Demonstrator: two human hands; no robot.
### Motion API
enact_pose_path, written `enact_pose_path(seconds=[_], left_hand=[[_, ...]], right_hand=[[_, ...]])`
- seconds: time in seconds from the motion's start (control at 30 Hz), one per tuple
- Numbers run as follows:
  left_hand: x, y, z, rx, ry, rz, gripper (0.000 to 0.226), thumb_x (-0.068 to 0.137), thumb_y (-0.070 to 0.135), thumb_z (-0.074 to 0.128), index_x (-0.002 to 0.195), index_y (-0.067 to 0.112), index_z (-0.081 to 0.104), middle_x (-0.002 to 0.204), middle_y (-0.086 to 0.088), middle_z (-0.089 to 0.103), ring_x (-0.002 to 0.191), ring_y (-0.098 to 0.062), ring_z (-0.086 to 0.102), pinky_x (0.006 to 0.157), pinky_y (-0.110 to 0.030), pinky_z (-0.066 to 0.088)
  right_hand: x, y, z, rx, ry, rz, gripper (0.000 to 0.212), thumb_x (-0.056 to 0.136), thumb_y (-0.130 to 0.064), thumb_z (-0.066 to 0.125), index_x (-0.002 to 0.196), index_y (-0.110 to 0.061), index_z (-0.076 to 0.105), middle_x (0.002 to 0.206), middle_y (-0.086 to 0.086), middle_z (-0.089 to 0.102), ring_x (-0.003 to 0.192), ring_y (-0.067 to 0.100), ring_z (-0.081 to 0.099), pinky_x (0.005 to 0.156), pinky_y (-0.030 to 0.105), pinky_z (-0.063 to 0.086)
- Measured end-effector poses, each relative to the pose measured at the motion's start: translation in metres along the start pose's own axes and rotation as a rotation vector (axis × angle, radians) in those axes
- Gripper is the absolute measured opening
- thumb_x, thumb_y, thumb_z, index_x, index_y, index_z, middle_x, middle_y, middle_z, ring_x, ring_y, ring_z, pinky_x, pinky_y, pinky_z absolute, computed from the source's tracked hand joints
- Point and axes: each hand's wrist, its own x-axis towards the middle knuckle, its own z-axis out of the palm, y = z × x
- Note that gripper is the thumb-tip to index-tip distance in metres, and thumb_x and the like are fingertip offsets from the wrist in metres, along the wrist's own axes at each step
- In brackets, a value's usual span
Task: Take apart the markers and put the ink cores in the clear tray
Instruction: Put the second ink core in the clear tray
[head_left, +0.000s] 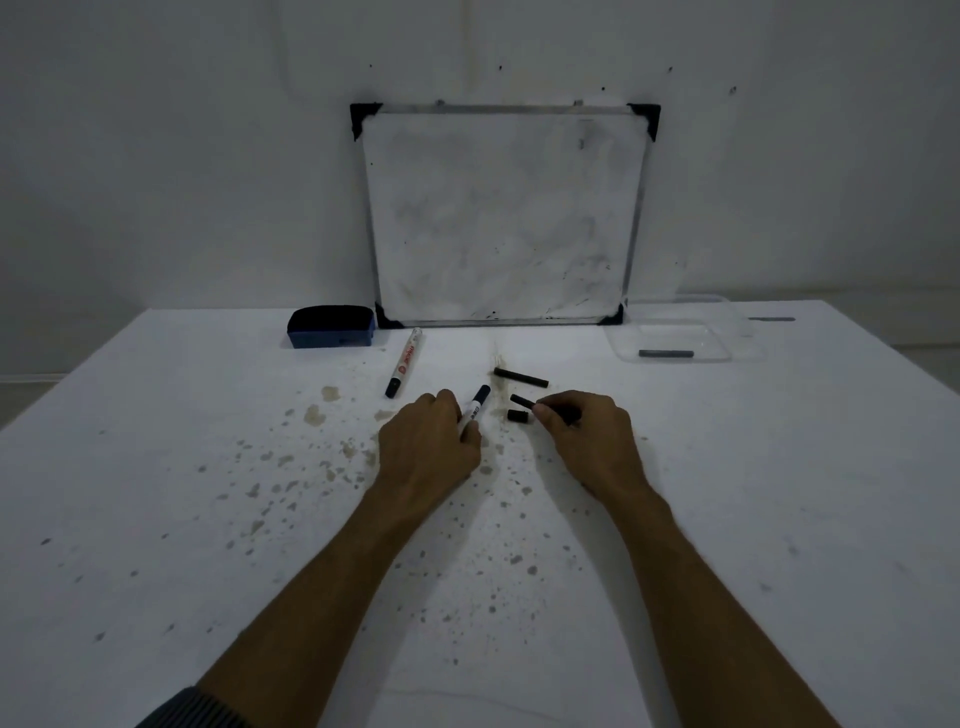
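My left hand grips a white marker whose black end points up and away. My right hand pinches a thin black ink core that sticks out to the left of my fingers. A short black cap piece lies on the table just below that core. Another black stick rests a little farther back. A whole white marker with red print lies to the left. The clear tray at the back right holds one grey core.
A small whiteboard leans against the wall at the back of the white table. A blue eraser sits to its left. Brown and grey stains dot the table's middle.
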Motion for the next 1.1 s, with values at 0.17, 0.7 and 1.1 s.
enact_pose_path(seconds=[0.17,0.7,1.1], left_hand=[[0.001,-0.001,-0.015,0.006,-0.036,0.070,0.055,0.095,0.057,0.058,0.126,0.012,0.058,0.115,-0.006,0.066,0.103,-0.023,0.064,0.082,-0.038,0.052],[0.051,0.152,0.062,-0.410,-0.265,0.367,0.050,0.101,0.043,0.056,0.141,0.014,0.052,0.146,-0.005,0.053,0.133,-0.022,0.050,0.110,-0.034,0.041],[0.067,0.145,0.098,-0.317,-0.191,0.456,0.050,0.103,0.044,0.050,0.143,0.015,0.055,0.151,-0.004,0.051,0.137,-0.022,0.046,0.117,-0.036,0.035]], right_hand=[[-0.003,-0.008,-0.020,0.101,0.122,-0.017,0.021,0.097,-0.030,0.068,0.108,-0.016,0.077,0.097,-0.005,0.074,0.090,0.006,0.065,0.079,0.013,0.048],[-0.026,0.063,-0.128,0.105,0.247,0.174,0.017,0.095,-0.030,0.069,0.108,-0.021,0.075,0.094,-0.013,0.072,0.090,-0.006,0.064,0.075,0.014,0.046],[0.144,0.078,-0.156,-0.358,0.058,0.079,0.019,0.088,-0.044,0.068,0.098,-0.031,0.078,0.085,-0.011,0.068,0.100,0.023,0.067,0.096,0.044,0.052]])
